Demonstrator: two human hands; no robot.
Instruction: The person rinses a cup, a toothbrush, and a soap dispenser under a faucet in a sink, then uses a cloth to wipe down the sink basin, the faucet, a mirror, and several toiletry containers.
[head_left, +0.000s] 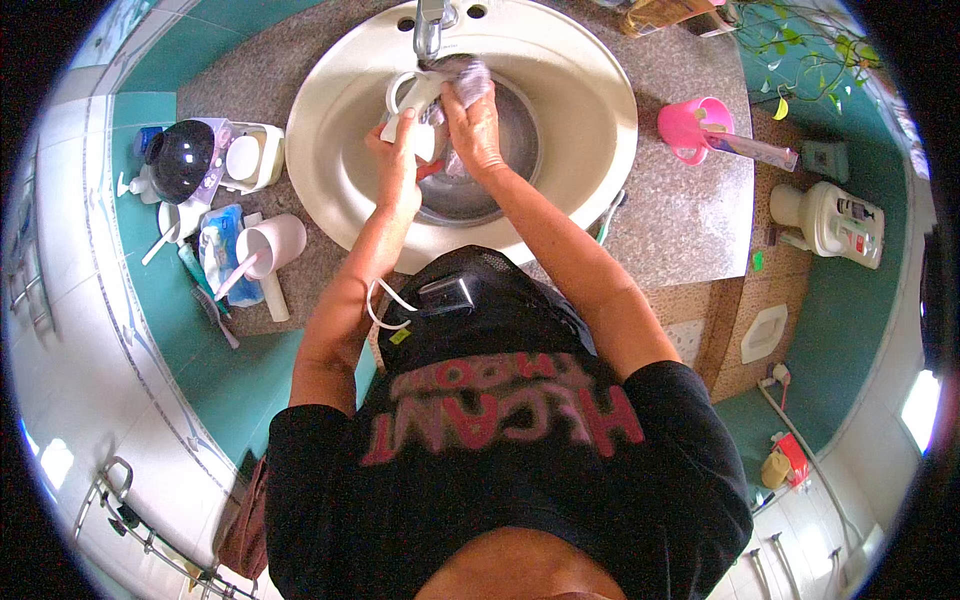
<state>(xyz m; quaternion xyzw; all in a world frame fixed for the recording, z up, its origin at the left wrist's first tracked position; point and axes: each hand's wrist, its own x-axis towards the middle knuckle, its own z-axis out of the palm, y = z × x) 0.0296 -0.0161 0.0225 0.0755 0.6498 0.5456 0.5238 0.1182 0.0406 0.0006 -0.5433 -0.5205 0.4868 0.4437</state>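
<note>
Both of my hands are over the basin of a cream oval sink (592, 157), just in front of the metal faucet (429, 30). My left hand (401, 154) grips a white object with a ring-shaped part (409, 139); its exact kind is unclear, perhaps a holder or cup. My right hand (474, 131) holds a bunched, wet-looking patterned cloth (471, 79) against the far right side of that object. Part of the cloth hangs below, between the hands. The fingertips of my right hand are partly hidden by the cloth.
Left on the stone counter (262, 82) stand a black round container (180, 161), a pale pink cup (274, 244), a blue-white packet (221, 247) and brushes. A pink mug (694, 124) with a toothpaste tube stands right. A toothbrush (611, 217) lies by the sink's rim.
</note>
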